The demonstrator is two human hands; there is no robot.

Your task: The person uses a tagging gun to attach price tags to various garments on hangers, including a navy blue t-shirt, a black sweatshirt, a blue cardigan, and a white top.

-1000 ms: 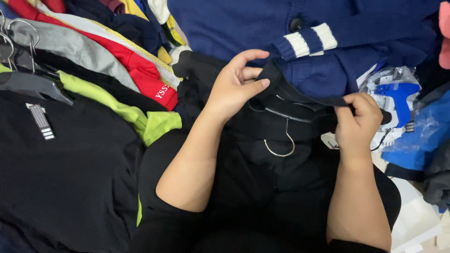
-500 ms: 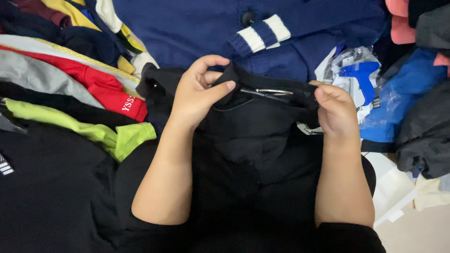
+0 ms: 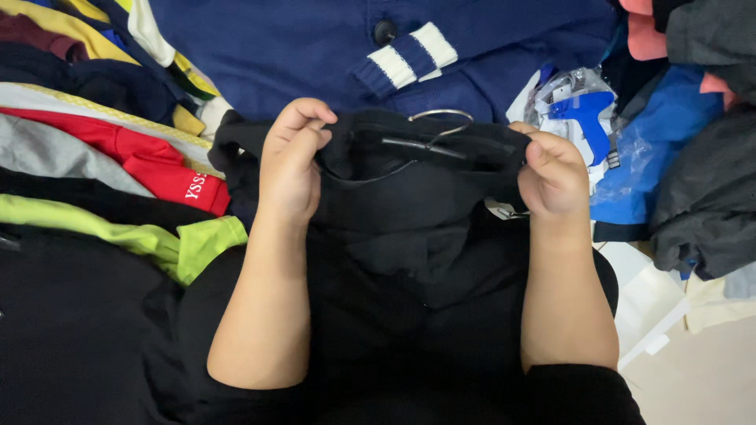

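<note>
I hold a black garment by its upper edge in front of me. My left hand pinches the edge on the left, and my right hand grips it on the right. A black hanger with a metal hook sits inside the garment's opening, the hook poking up between my hands. The rest of the garment hangs down between my forearms.
A navy knit cardigan with white sleeve stripes lies behind the garment. Red, grey, lime green and black clothes are piled at the left. Blue plastic-wrapped items and dark clothes lie at the right, a white box below them.
Both hands pulled the garment's top edge taut and level. The hanger hook, which hung below the edge a second ago, now sticks up above it. The camera view shifted right.
</note>
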